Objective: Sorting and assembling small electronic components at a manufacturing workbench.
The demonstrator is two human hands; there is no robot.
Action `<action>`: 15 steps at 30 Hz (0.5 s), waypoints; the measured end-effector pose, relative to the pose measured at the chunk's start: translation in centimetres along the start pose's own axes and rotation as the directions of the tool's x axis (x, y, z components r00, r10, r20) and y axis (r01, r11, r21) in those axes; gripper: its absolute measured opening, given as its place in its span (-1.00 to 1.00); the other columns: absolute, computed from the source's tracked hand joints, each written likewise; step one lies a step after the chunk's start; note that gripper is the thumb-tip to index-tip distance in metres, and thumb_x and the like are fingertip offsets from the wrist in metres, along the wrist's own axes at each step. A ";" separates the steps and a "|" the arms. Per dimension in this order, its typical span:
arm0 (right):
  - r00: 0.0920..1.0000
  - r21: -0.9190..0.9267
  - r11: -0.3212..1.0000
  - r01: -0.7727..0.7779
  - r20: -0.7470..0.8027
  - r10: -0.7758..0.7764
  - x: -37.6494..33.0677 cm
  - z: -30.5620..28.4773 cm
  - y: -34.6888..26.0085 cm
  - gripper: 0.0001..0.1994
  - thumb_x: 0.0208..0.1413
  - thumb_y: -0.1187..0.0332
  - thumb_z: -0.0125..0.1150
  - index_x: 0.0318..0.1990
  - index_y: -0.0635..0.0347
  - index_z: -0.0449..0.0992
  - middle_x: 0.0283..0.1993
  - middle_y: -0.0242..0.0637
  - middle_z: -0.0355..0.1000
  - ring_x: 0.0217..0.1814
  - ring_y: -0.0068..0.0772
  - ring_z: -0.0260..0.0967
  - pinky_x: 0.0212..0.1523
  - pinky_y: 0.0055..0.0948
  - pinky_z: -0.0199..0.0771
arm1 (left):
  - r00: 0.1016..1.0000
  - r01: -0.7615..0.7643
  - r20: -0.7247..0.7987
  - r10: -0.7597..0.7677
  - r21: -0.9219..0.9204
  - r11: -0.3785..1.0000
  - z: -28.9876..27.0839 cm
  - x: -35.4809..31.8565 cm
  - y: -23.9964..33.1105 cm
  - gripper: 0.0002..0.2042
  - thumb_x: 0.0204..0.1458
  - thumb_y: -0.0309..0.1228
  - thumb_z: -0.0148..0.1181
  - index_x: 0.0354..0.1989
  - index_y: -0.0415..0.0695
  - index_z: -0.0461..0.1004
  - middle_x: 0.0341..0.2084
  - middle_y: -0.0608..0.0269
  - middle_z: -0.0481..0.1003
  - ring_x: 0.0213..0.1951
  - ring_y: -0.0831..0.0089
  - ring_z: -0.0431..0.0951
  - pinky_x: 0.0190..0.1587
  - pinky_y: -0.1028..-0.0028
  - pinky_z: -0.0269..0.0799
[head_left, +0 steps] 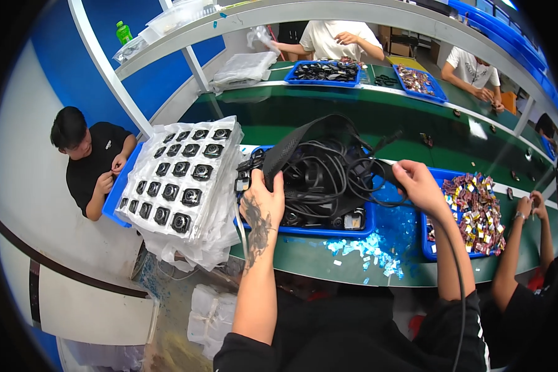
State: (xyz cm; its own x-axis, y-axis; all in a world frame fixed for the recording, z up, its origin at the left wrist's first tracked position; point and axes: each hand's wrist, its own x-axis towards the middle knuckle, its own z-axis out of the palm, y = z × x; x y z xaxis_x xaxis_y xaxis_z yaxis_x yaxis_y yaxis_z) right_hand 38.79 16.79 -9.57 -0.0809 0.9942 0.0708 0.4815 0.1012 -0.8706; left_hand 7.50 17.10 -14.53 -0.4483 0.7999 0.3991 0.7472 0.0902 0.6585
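Note:
A black mesh-like fabric piece (296,144), maybe a bag, lies opened over a blue tray (371,224), with a tangle of black cables (310,177) inside it. At its left edge, the fingers of my left hand (263,201) are closed on the fabric. My right hand (420,186) pinches a dark part at the right end; whether that is fabric or cable I cannot tell. A thin dark cable (456,266) runs down along my right forearm. Small black camera-like units (338,221) show in the tray below the fabric.
Stacked white trays of black camera units (180,168) stand at left. A blue bin of small wired parts (474,214) is at right, beside another person's hands (528,206). Film scraps (372,251) litter the bench's near edge. People work at left and across the bench.

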 end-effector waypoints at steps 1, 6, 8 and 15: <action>0.997 0.115 0.992 -0.051 0.062 0.044 0.2 -0.5 0.0 -0.53 0.34 0.04 -0.13 -0.17 0.31 0.54 -0.63 -0.44 0.34 -0.54 -0.65 0.25 -0.52 -0.56 0.22 | 1.000 -0.006 0.007 0.006 0.028 1.000 0.0 0.1 -0.3 -0.62 0.06 -0.04 0.15 -0.39 -0.15 0.33 -0.60 0.07 0.46 -0.48 0.03 0.52 -0.42 0.14 0.31; 0.995 -0.055 0.997 0.060 0.084 -0.055 -0.6 -1.9 1.9 -0.41 0.36 -0.06 -0.28 -0.12 0.27 0.57 -0.56 -0.45 0.37 -0.53 -0.65 0.19 -0.50 -0.54 0.18 | 0.993 0.105 0.041 -0.111 0.121 0.987 -1.1 1.3 -0.4 -0.60 0.05 0.01 0.12 -0.31 -0.13 0.38 -0.49 0.02 0.53 -0.34 -0.01 0.56 -0.31 0.10 0.37; 0.982 0.051 0.997 0.065 0.173 -0.073 -2.5 -3.1 0.3 -0.58 0.24 0.02 0.03 -0.04 0.19 0.53 -0.50 -0.53 0.37 -0.56 -0.75 0.06 -0.58 -0.63 0.01 | 0.989 0.146 0.015 -0.150 0.158 0.977 -1.5 1.5 -0.9 -0.60 0.05 0.02 0.11 -0.22 -0.10 0.41 -0.41 0.01 0.56 -0.27 -0.02 0.57 -0.23 0.09 0.41; 0.913 0.547 0.742 0.387 -0.340 -0.225 -9.3 -7.3 -4.0 -0.74 0.01 0.50 0.24 -0.11 0.16 0.42 -0.44 -0.58 0.29 -0.61 -0.87 -0.04 -0.60 -0.76 -0.09 | 0.996 0.083 0.009 -0.085 0.121 0.989 -1.9 1.0 -0.1 -0.66 0.11 -0.02 0.05 -0.20 -0.04 0.39 -0.49 -0.07 0.56 -0.30 -0.13 0.57 -0.23 -0.03 0.42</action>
State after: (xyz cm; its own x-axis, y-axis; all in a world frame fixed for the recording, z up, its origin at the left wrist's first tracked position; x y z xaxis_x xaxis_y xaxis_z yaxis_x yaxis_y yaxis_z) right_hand 43.99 7.37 -3.22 0.1142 0.8973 0.4264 -0.1515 0.4400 -0.8852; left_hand 6.09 16.74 -12.99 -0.5053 0.7949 0.3358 0.7613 0.2274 0.6072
